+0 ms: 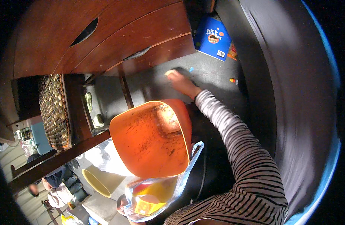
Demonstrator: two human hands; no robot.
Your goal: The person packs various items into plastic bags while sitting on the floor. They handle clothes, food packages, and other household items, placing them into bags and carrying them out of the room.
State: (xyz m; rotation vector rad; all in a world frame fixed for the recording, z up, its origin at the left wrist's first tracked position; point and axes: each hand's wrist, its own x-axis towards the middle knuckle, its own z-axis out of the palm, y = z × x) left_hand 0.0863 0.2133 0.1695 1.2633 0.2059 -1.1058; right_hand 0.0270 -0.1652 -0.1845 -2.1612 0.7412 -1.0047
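My right hand (pixel 180 81), in a striped sleeve, reaches low over the grey floor (pixel 150 81). Its fingers are closed on a small pale item (pixel 169 72), blurred by motion. Nearer to me is an orange bin (pixel 150 140), its mouth facing me, dark stains on its inner wall. A clear plastic bag (pixel 186 174) with yellow and red packaging (pixel 150 199) inside sits against the bin's near side. I see no left hand; bare skin partly hidden beside the bag looks like a foot. A small blue scrap (pixel 191 69) lies right of my hand.
A dark wooden drawer cabinet (pixel 138 31) borders the floor. A blue book (pixel 213 39) and a small yellow-and-red piece (pixel 232 80) lie to the right, beside a grey fabric-covered bed (pixel 296 112). Left are a beaded seat mat (pixel 53 109), a yellow bin (pixel 96 182) and a seated person (pixel 58 185).
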